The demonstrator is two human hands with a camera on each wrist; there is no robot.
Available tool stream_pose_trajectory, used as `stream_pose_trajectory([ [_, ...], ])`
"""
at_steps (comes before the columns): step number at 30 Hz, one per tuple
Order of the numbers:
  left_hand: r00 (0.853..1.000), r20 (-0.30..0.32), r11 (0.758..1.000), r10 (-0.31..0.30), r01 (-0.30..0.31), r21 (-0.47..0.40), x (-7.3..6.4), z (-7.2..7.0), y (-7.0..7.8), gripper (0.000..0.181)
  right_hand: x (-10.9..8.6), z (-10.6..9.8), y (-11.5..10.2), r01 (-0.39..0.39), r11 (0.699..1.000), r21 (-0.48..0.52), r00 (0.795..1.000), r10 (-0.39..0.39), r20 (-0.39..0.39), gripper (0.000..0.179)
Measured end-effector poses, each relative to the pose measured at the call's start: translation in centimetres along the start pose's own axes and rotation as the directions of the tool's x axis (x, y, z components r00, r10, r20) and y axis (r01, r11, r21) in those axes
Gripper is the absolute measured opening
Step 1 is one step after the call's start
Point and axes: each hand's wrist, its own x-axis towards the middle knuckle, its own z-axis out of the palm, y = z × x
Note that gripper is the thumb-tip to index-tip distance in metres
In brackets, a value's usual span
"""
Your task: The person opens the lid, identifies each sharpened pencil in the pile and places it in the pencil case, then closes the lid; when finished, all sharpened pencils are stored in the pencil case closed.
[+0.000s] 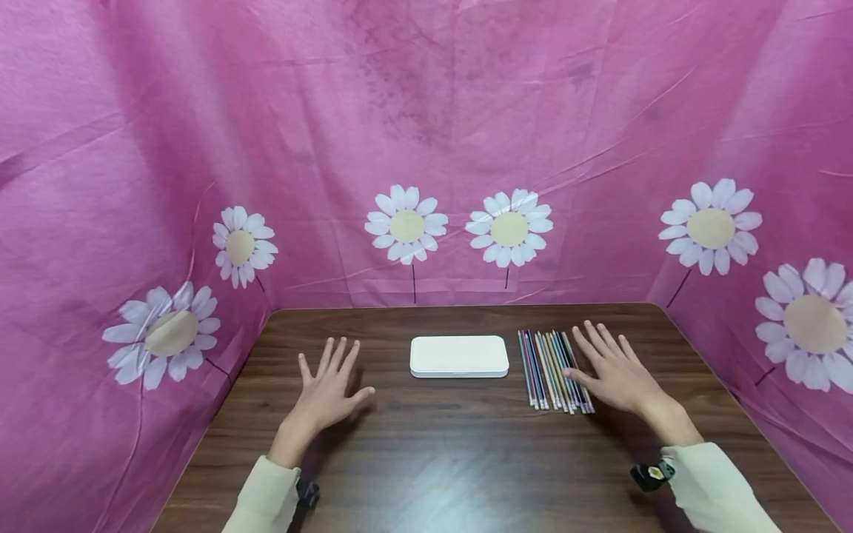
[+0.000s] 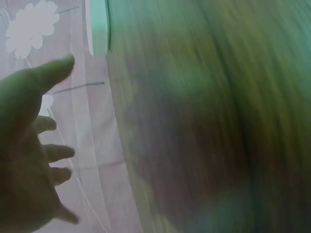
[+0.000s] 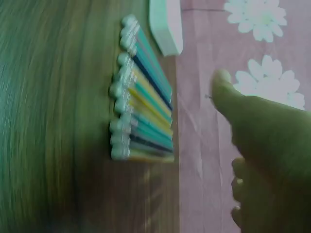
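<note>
A pink flowered cloth (image 1: 453, 111) fills the upper frame behind a brown wooden table (image 1: 400, 444). The right hand (image 1: 618, 376), lower right, and left hand (image 1: 326, 396), lower left, spread their fingers wide. A white case (image 1: 459, 355) lies below centre; right of it, pencils (image 1: 552, 370) lie side by side near the right hand.

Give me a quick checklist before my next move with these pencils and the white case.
1. Left hand free: ok, fingers spread, holding nothing.
2. Right hand free: ok, fingers spread at the pencils, holding nothing.
3. Pencils lined up: ok, side by side, eraser ends toward you.
4. White case apart from the pencils: ok, there is a gap between them.
5. White case open: not ok, it looks closed.
6. Room inside the case: cannot tell, its top hides the inside.
</note>
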Motion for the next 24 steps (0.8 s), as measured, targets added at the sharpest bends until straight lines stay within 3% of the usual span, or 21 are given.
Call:
stream_pose_trajectory([
  [6, 0.991, -0.084, 0.992, 0.101, -0.107, -0.067, 1.4, 0.3, 2.5, 0.066, 2.5, -0.2, -4.0, 0.027, 0.997, 0.075, 0.998, -0.024, -0.050, 0.062],
  [12, 0.989, -0.045, 0.981, 0.139, -0.144, -0.129, 3.9, 1.3, 5.7, 0.062, 5.8, 0.8, -8.1, 0.157, 0.980, 0.123, 0.987, -0.151, -0.063, 0.036],
  [19, 0.981, 0.032, 0.968, 0.193, -0.185, -0.169, 6.9, 3.6, 7.9, 0.072, 9.2, 3.5, -11.1, 0.245, 0.959, 0.145, 0.967, -0.252, 0.028, 0.035],
  [24, 0.970, 0.090, 0.964, 0.227, -0.211, -0.159, 8.5, 4.5, 8.6, 0.081, 10.7, 5.1, -12.1, 0.319, 0.941, 0.111, 0.938, -0.330, 0.104, 0.055],
])
